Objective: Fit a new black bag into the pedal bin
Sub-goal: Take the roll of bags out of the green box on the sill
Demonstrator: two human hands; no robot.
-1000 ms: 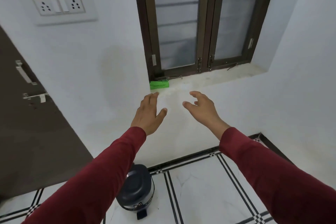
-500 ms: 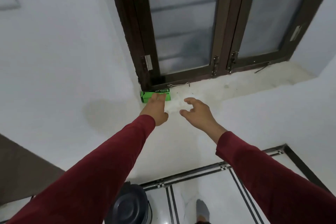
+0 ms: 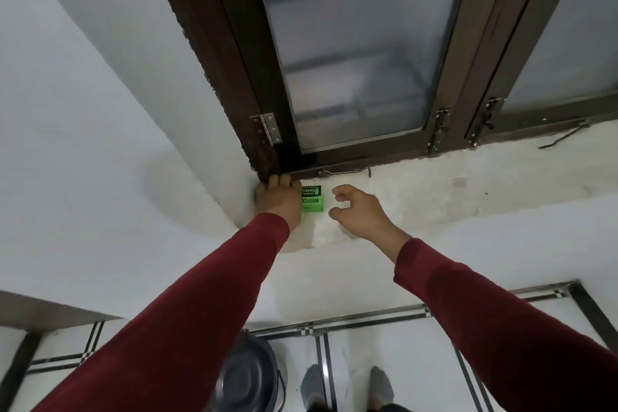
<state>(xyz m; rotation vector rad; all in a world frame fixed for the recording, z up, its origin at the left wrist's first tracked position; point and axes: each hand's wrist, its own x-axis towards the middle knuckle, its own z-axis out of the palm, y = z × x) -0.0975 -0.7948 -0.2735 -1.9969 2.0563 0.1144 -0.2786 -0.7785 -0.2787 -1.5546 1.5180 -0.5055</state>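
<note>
A small green box (image 3: 313, 201) with black print lies on the white window sill (image 3: 434, 191), in its left corner against the dark window frame. My left hand (image 3: 278, 201) rests over the box's left half, fingers curled on it and hiding that part. My right hand (image 3: 359, 212) hovers just right of the box, fingers apart, holding nothing. The dark pedal bin (image 3: 249, 378), lid down, stands on the floor below, partly hidden by my left sleeve.
A brown-framed window with frosted glass (image 3: 351, 53) rises behind the sill, a metal latch hook (image 3: 344, 172) lying at its base. White walls flank the recess. My feet (image 3: 347, 388) stand on white tiles with black stripes beside the bin.
I have stepped closer to the sill. My left hand moved forward onto the green box and my right hand came up beside it.
</note>
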